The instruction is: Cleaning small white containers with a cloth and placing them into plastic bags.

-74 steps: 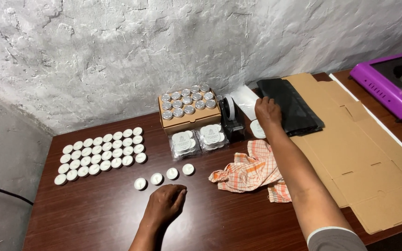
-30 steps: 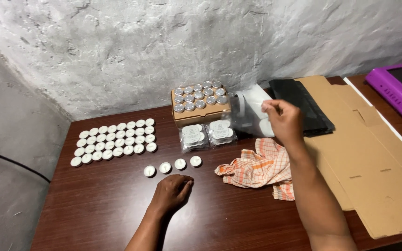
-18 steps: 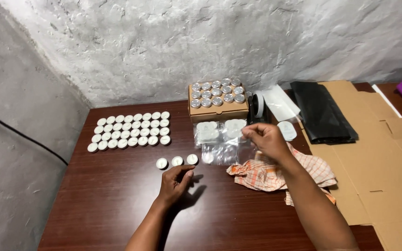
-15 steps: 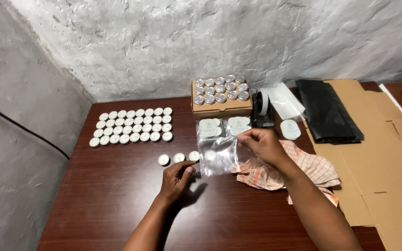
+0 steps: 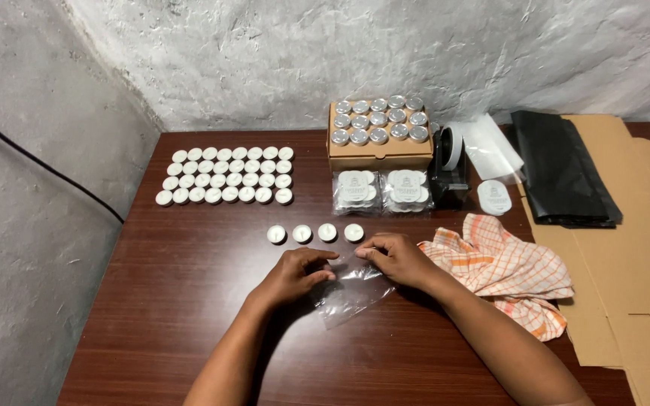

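Both hands meet over a clear bag (image 5: 351, 289) that lies flat on the brown table (image 5: 189, 301), close to the near edge and a little right of the table's middle. The left hand (image 5: 295, 272) pinches the bag's upper edge between thumb and forefinger, the other fingers curled in beside them. The right hand (image 5: 396, 257) does the same just beside it, thumb and forefinger closed on that same edge, the rest of the fingers bent loosely; the two sets of fingertips are near each other but apart. Whether the bag's mouth is open cannot be told. Just beyond the hands stands a row of four candles (image 5: 314, 233), white tealights side by side, close to the bag's top edge but not touching it. Farther back on the left a block of many more tealights (image 5: 227, 174) is laid out in neat rows. At the back, near the wall, a cardboard box (image 5: 379, 139) holds tealights turned metal side up, and in front of it lie two filled packs (image 5: 383, 191). Right of the box stands a black tape dispenser (image 5: 449, 162), with a sheaf of clear bags (image 5: 494, 146) behind it and a round white label (image 5: 494, 197) beside it. An orange checked cloth (image 5: 505, 267) lies crumpled just right of the right hand, touching the forearm. Beyond it are black bags (image 5: 562, 169) stacked on flat cardboard (image 5: 633, 248).
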